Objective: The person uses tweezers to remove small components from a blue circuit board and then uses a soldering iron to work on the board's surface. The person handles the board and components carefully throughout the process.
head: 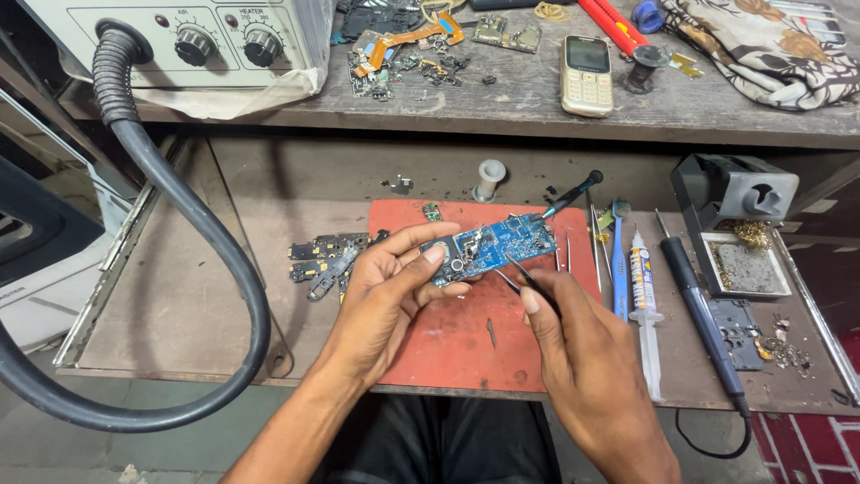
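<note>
Over the red mat (457, 345), left hand (385, 296) grips a blue circuit board (493, 246); right hand (582, 350) pinches tweezers (524, 276)

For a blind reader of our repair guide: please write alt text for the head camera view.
A person's left hand holds a blue circuit board over a red mat while the right hand points black tweezers at it. A syringe, soldering iron and phone lie nearby.

A circuit board (491, 249) hangs above a mat (457, 341); a syringe (643, 300) lies right, small boards (322, 260) left.
</note>
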